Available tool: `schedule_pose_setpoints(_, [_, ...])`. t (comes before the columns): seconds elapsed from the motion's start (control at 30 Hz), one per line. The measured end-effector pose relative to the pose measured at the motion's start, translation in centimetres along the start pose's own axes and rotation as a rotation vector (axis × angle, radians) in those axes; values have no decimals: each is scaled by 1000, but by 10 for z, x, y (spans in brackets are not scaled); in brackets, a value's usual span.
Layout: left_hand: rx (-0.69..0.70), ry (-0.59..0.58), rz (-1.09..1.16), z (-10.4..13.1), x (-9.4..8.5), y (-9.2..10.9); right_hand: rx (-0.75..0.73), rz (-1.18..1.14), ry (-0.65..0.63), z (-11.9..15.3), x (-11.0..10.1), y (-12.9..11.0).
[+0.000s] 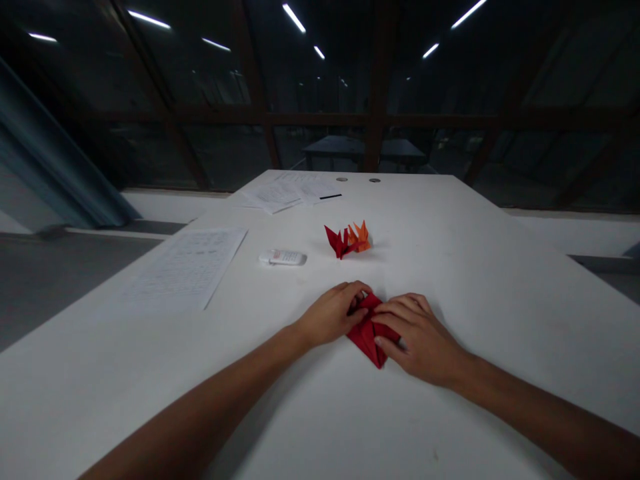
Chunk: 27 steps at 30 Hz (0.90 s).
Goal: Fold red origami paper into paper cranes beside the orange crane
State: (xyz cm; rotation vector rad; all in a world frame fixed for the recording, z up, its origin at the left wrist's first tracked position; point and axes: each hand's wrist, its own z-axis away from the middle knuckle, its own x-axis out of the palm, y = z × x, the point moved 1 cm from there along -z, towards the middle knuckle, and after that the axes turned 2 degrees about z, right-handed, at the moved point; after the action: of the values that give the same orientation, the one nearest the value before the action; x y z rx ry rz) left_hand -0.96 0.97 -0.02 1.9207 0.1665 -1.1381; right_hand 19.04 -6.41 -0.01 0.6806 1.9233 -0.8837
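A red folded sheet of origami paper (pixel 367 339) lies on the white table in front of me, with one corner pointing toward me. My left hand (pixel 330 313) grips its upper left edge with curled fingers, the thumb resting on top. From the other side my right hand (pixel 420 337) holds the paper, its fingers pressed over the right part and its thumb on the near fold. Both hands hide part of the folds. Just beyond them stand a red paper crane (pixel 340 244) and an orange paper crane (pixel 361 238), side by side and seemingly touching.
Left of the cranes lies a small white object with printed text (pixel 283 257). A written sheet (pixel 187 267) rests at the left, and more papers (pixel 280 190) with a dark thin strip (pixel 331 197) are farther back. Two round discs sit near the far edge, before dark windows.
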Motion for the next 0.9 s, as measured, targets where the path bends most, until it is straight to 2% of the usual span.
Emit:
schedule_pose_setpoints(0.3, [-7,23,-35,0,3,-1,-35,34,-36,1,2,-7])
schedule_pose_setpoints(0.73, [15,-30,55,-2,-3,-5,-2,16,-45,3,1,-9])
schedule_pose_setpoints(0.9, [34,-4,50,-4,-3,-1,22,13,-61,3,0,-9])
